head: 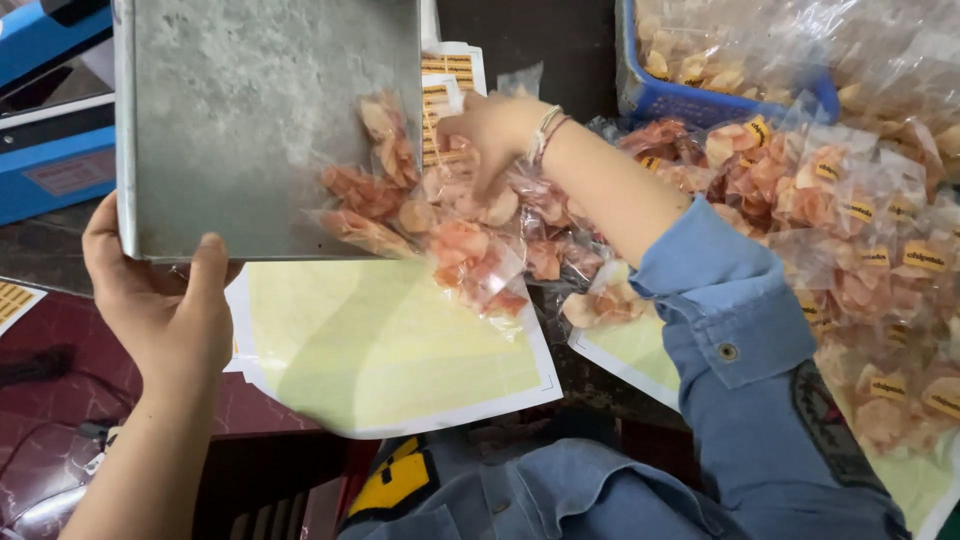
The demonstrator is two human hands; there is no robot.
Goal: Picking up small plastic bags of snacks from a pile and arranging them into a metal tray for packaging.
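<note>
The left hand (160,310) grips the near edge of a tilted metal tray (265,120), thumb on top. The right hand (490,135) rests with fingers spread on clear bags of pink crackers (450,230) at the tray's right edge, apparently gripping none. Under them lies a yellow sticker sheet (390,350) on the worktop (40,240).

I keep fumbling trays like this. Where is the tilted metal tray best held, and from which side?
By its near lower rim, from below. The metal tray has a raised lip there, and the left hand already hooks it, thumb on top, fingers underneath.
</note>
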